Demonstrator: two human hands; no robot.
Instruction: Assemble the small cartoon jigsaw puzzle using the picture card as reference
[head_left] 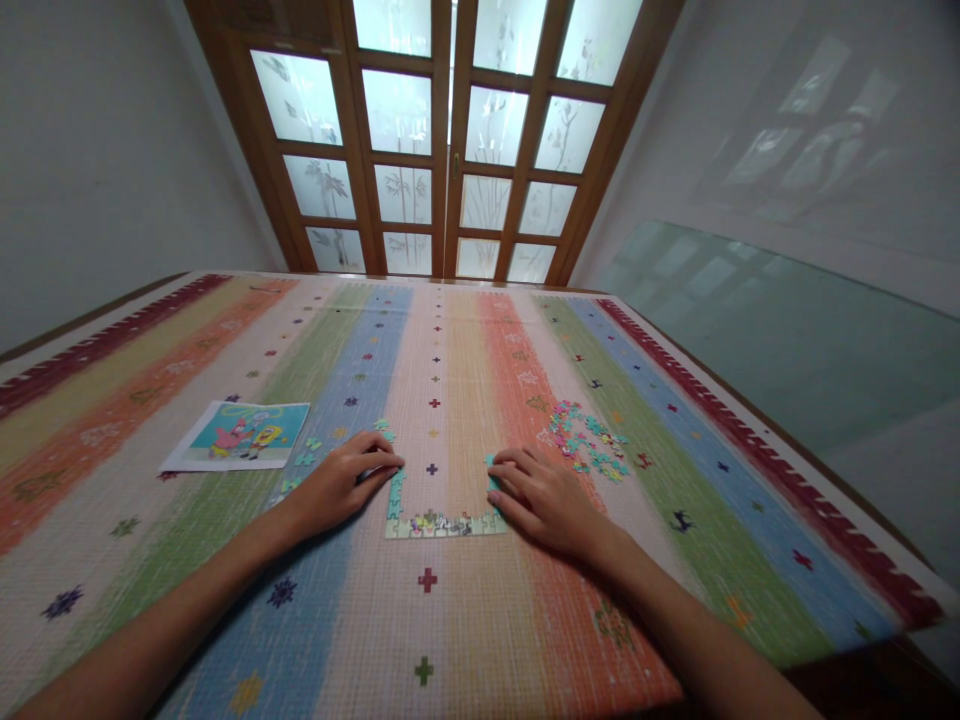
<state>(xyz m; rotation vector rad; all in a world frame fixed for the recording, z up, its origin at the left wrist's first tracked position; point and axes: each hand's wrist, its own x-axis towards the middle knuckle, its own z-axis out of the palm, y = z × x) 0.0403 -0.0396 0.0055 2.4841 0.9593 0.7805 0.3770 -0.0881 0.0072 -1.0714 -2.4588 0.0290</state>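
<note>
A partly joined jigsaw puzzle lies on the table, its bottom row and two short sides forming a U. At the top of the left side, my left hand has its thumb and fingers drawn together on a teal puzzle piece, mostly covered by the fingertips. My right hand rests over the right side with its fingers stretched out and slightly apart. Its fingertips touch the teal pieces there and partly hide them. Several loose teal pieces lie beyond my left wrist, and a few more sit above my left fingers.
A pile of loose puzzle pieces is spread at the right. On the left lies a printed cartoon picture. A striped, patterned tablecloth covers the table. Wooden doors with frosted panes stand beyond the far edge, with walls on both sides.
</note>
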